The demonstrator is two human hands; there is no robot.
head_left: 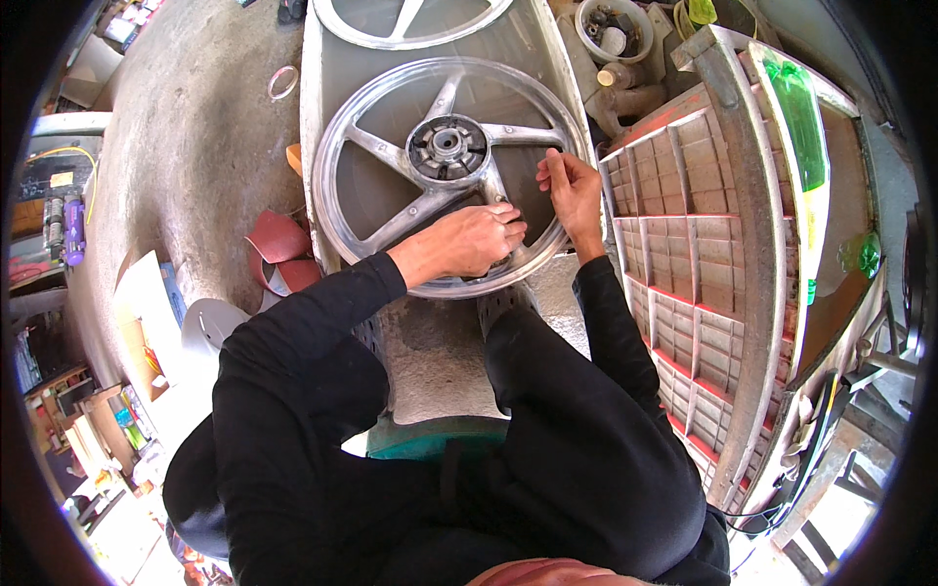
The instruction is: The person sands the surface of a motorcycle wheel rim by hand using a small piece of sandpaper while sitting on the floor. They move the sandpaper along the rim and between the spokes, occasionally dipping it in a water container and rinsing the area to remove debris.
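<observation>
One wheel (449, 176), two hands (479, 239)

Both arms, in long black sleeves, are reaching forward from the lower edge, bent at the elbows and converging ahead of the body. The left hand (476, 240) is lying palm down, knuckles up, its fingers curling over and pressing down, with the wrist bare past the cuff. The right hand (571, 191) is sitting just beside it, slightly farther forward, held more upright, with its fingers folded in a loose fist and the thumb tucked against them. The 2 hands are nearly touching.
</observation>
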